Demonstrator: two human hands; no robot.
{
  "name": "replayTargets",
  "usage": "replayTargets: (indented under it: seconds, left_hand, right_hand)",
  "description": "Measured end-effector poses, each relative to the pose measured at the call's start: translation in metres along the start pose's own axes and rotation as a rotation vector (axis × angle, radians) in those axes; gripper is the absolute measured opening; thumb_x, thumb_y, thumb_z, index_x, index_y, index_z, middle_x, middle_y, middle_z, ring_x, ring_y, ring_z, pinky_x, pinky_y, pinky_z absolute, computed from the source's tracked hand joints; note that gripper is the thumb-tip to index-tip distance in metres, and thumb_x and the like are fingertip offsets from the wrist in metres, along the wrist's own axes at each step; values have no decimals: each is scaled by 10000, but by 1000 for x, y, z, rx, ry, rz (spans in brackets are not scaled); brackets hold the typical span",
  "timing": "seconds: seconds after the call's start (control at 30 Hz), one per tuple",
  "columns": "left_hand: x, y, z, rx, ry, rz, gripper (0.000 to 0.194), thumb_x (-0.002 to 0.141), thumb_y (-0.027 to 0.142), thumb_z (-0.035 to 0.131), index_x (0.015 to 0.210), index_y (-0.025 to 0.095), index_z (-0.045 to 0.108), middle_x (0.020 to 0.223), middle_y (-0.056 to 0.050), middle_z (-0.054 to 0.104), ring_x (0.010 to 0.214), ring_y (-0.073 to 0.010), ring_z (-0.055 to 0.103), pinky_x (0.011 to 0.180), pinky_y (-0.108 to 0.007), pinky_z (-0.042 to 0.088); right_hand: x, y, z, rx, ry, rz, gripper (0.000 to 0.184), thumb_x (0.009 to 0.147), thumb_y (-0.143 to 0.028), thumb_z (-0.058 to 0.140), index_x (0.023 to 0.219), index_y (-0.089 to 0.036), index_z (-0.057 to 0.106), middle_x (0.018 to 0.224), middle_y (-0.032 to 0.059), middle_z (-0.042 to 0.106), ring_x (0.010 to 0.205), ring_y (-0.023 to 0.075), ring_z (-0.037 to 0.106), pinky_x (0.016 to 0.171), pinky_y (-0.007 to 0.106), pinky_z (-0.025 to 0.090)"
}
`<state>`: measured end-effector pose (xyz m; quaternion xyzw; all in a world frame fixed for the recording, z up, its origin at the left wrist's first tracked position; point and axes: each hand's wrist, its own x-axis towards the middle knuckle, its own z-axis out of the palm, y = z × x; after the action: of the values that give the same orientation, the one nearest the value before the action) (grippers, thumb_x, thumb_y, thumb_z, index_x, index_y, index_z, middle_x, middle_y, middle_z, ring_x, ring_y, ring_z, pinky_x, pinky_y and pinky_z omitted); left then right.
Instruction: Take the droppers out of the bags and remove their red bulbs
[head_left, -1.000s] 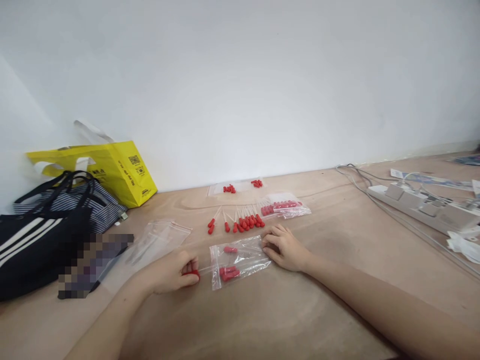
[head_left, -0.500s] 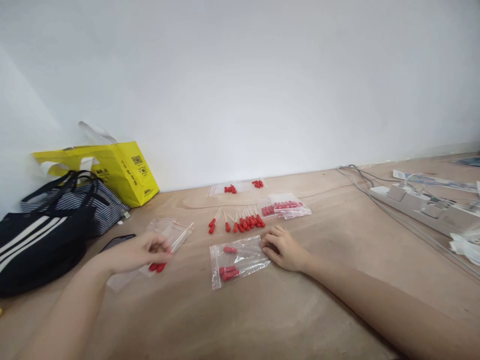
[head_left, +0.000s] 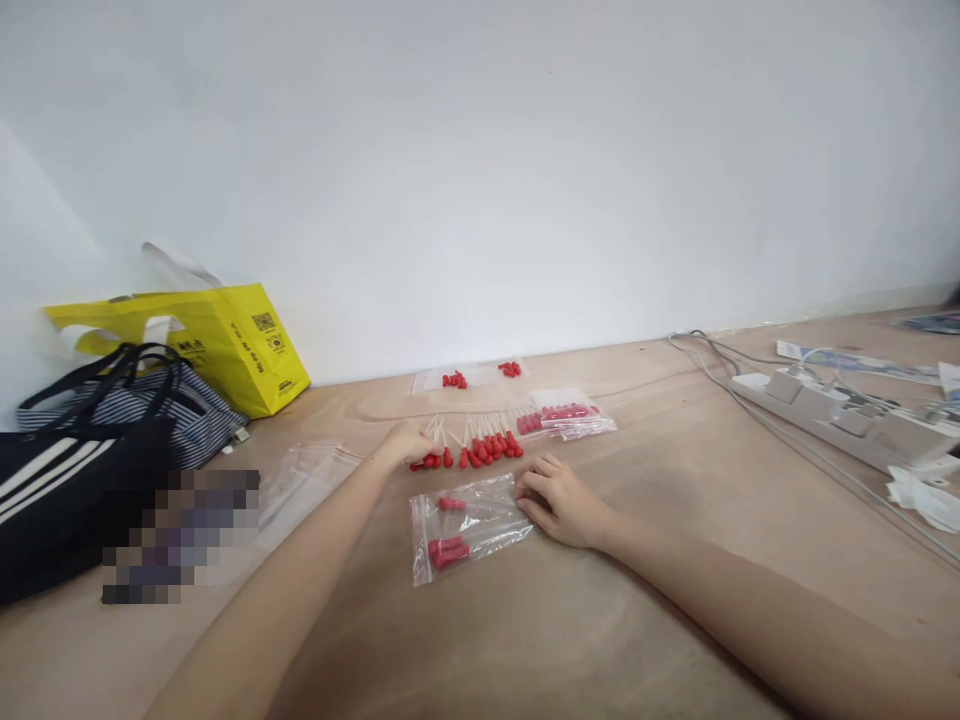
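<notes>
My left hand (head_left: 409, 442) reaches forward to the left end of a row of red-bulbed droppers (head_left: 487, 445) lying on the wooden table (head_left: 600, 620). Its fingers are curled down over the leftmost ones. My right hand (head_left: 562, 502) rests nearer to me, with its bent fingers pressing on the right edge of a clear zip bag (head_left: 465, 525). That bag lies flat and holds several red-bulbed droppers.
A filled clear bag (head_left: 566, 415) lies right of the row, and another bag (head_left: 472, 378) lies by the wall. Empty clear bags (head_left: 300, 480) lie to the left. A yellow bag (head_left: 225, 340) and a black striped bag (head_left: 75, 470) stand far left. A power strip (head_left: 847, 420) with cables is at the right.
My left hand left the zip bag's left side, swung out over the empty bags with red droppers, then moved forward to the row's left end. My right hand stayed on the bag.
</notes>
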<state>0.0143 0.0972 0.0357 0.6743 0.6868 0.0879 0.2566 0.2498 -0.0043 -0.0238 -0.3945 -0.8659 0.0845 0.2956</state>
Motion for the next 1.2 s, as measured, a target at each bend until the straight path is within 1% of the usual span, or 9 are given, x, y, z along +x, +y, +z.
replayTargets:
  seconds: [0.23,0.33,0.4,0.47,0.57,0.87,0.97,1.07,1.2]
  left_hand:
    - [-28,6,-4,184,215,132,247,587,406,579,531,166,567,494,-10,572,544,-154,535,515,-233,341]
    - [-56,-6,-6,221,292,202,198,657,360,503,610,177,564,609,-13,603,624,-163,546,556,-239,338]
    - [-75,-22,-6,248,301,221,165,660,302,478,572,176,540,575,-8,577,611,-167,537,555,-246,331]
    - [-90,-40,-3,243,210,204,159,636,284,482,532,171,522,529,0,551,566,-159,521,532,-243,333]
    - [-106,-55,7,42,76,202,215,644,363,500,604,164,570,557,9,566,546,-140,505,510,-232,357]
    - [-106,-46,39,-258,207,252,273,627,410,570,661,144,618,587,-10,592,578,-149,534,554,-258,437]
    - [-106,-44,42,-323,150,397,304,690,388,548,865,159,647,833,-46,650,762,-181,586,698,-292,478]
    - [-108,-42,42,-312,48,566,311,763,374,495,988,206,629,1112,-44,581,1026,-203,520,889,-328,419]
    - [-105,-40,37,-206,-9,660,359,792,348,468,1127,240,540,1188,-36,533,1119,-210,451,973,-389,338]
  right_hand:
    - [0,0,0,1,-9,5,43,762,-160,522,791,-191,514,874,38,546,849,172,460,758,327,379]
    - [0,0,-1,-3,-6,-2,46,764,-158,521,793,-193,513,876,39,545,844,169,464,756,325,380]
    - [0,0,-1,-5,-6,-1,46,763,-159,522,793,-192,513,872,40,544,846,170,465,755,325,380]
    - [0,0,0,-3,-6,1,39,764,-162,522,789,-191,516,868,40,544,843,171,465,753,326,381]
    - [0,1,1,4,-9,2,35,765,-163,519,788,-190,520,872,39,544,841,169,463,752,327,382]
    - [0,0,0,6,-7,-2,34,767,-168,519,793,-190,521,880,39,549,848,170,465,762,332,383]
    - [-1,0,0,-2,-8,5,31,768,-171,518,793,-191,518,882,38,549,843,168,466,759,327,385]
    - [-1,0,0,-7,-7,2,48,765,-159,515,799,-193,517,884,38,547,851,169,469,760,323,386]
    - [-1,1,0,-1,-4,-9,56,758,-151,519,795,-193,518,880,41,545,850,172,472,761,324,388]
